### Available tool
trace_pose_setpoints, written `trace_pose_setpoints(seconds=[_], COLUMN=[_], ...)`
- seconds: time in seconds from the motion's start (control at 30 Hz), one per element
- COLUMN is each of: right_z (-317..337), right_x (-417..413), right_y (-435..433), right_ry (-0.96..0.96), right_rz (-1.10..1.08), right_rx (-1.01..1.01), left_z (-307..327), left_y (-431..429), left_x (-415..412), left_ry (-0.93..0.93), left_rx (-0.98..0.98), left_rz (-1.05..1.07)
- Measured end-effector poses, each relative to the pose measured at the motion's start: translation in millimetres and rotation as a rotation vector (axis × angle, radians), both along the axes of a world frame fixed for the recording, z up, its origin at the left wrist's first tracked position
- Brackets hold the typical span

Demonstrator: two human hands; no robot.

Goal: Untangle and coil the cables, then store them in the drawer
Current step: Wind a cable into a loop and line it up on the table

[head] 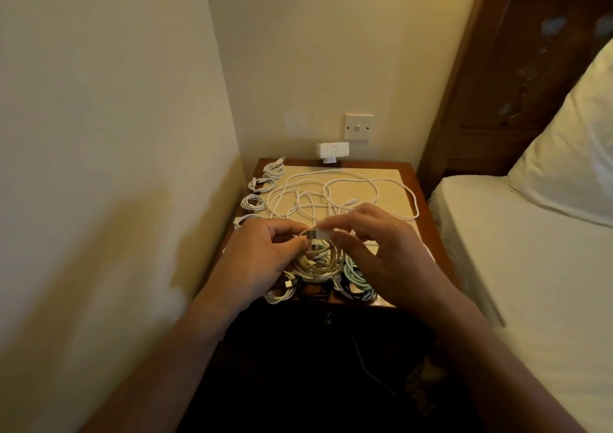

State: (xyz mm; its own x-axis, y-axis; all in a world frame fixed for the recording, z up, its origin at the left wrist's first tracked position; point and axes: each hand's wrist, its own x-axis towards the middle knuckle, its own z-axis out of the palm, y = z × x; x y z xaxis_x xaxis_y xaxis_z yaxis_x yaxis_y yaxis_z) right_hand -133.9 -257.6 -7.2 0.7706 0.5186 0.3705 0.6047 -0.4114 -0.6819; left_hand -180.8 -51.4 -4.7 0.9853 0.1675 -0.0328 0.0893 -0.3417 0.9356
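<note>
A round, smooth cream cable coil (318, 262) hangs between two hands, just above the near part of the brown wood counter (428, 220). The left hand (262, 253) has its grip pinched on the coil. The right hand (374, 250) pinches the little boxy plug (323, 233) at the top (fingertips curled in). A long white cable (341, 194) lies in loose loops on a flat cream mat (394, 180). Four small white coils (262, 184) sit in a row along the left edge. A soft white bed (530, 267) is at the right.
</note>
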Motion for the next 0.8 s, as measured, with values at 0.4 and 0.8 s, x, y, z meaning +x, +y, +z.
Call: trace_pose_setpoints(seconds=[0.4, 0.8], right_z=[19.7, 8.5], right_x=[-14.7, -12.7], right_y=[5.7, 6.7], right_ry=[-0.066, 0.431], right_rz=[-0.143, -0.102], right_rx=[-0.145, -0.059], left_z=[0.3, 4.7], left_y=[-11.2, -2.2], left_x=[-2.6, -10.1], left_ry=[-0.024, 0.041], left_rx=[-0.204, -0.116], left_rz=[0.079, -0.15])
